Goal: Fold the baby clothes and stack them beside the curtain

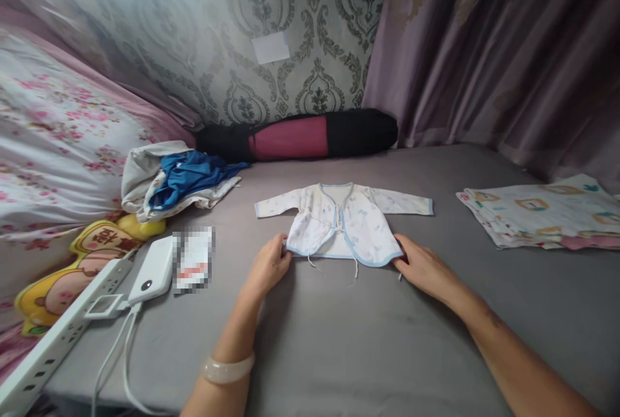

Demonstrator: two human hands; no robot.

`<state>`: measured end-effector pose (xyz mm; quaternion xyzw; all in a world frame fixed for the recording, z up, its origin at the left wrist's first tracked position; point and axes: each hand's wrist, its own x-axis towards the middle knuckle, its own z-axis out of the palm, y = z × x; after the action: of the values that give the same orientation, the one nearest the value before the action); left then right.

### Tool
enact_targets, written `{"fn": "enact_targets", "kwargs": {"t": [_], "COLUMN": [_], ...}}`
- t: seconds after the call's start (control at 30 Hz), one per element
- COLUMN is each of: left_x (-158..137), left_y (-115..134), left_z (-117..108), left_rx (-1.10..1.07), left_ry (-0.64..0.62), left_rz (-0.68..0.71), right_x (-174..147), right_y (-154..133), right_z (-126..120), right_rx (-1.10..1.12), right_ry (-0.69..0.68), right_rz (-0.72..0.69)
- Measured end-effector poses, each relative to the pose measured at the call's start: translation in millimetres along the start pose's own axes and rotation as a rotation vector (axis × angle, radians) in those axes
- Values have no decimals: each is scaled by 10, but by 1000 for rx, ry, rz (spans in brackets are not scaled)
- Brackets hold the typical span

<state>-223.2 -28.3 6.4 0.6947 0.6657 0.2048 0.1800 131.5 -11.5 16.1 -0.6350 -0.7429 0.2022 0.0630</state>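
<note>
A small white baby jacket (pixel 310 226) with light blue edging and a faint print lies spread on the grey sheet, its sleeves stretched out to both sides and its front ties done up in the middle. My left hand (pixel 272 261) pinches the lower left corner of its hem. At the opposite hem corner, my right hand (pixel 419 263) has its fingers closed on the cloth. Loose tie ends hang below the hem between my hands. A pale bangle (pixel 227 370) circles my left wrist.
Folded printed cloths (pixel 542 210) lie at the right. Crumpled clothes (pixel 188 178) are heaped at the back left, near a black and red long bag (pixel 290 137) against the wall. A power strip (pixel 62 333), cables, a white power bank (pixel 154 268) and a yellow cushion (pixel 53 288) line the left.
</note>
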Motion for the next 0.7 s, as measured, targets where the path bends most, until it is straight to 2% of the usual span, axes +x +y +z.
{"fn": "enact_targets", "kwargs": {"t": [0.07,0.13,0.23,0.33,0.43,0.57,0.7], "left_x": [-33,-36,58,235,375,387,309], "left_y": [-10,36,263,604,854,895,802], "left_z": [-74,-139,-139,21,258,500,578], "left_rx": [0,5,-45,-60,88,207,233], "left_ry": [28,84,68,-68,-63,-55,-8], "left_rz": [31,42,87,161,166,94,82], "right_x": [-93,-161,-100,165,472,696,691], "right_y": [23,-52,-382,-819,-1113,-1164,-1107], "right_z": [-135,-276,-394,-329,-177,-65,-60], "right_rx": [7,-28,-30,-93,-168,-158,-123], "right_ry": [-31,13,65,-22,-124,-202,-206], "right_rz": [-23,-26,-116,-165,-163,-128,-121]}}
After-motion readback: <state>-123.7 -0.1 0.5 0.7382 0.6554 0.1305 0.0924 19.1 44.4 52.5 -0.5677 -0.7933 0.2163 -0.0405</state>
